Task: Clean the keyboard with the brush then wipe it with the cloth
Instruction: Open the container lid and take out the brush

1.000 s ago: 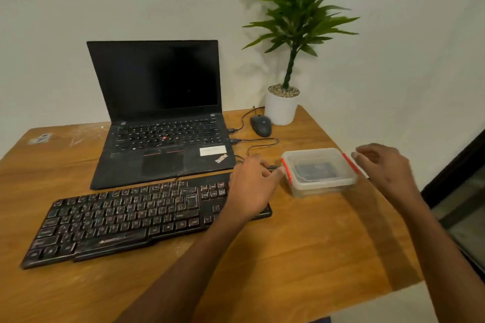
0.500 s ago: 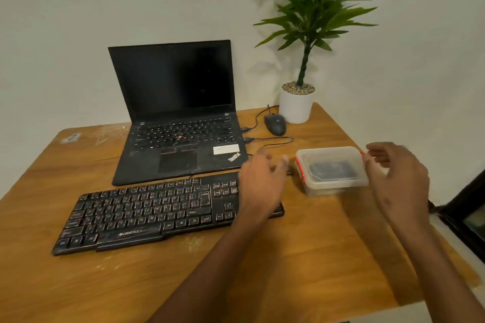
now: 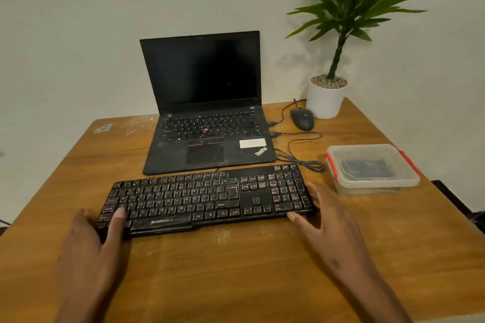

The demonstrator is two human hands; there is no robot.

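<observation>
Two hands bracket the black full-size plastic keyboard, which lies on the brown wooden table with its long axis running left to right in front of the open black laptop. I see the left hand with straight, relaxed fingers touching the keyboard's near-left corner, and the right hand likewise uncurled against its right end, gripping nothing. No brush or cloth shows in the open; I judge they may sit in the clear lidded plastic box with red clips, just beyond the right hand, so that hand is nearer.
</observation>
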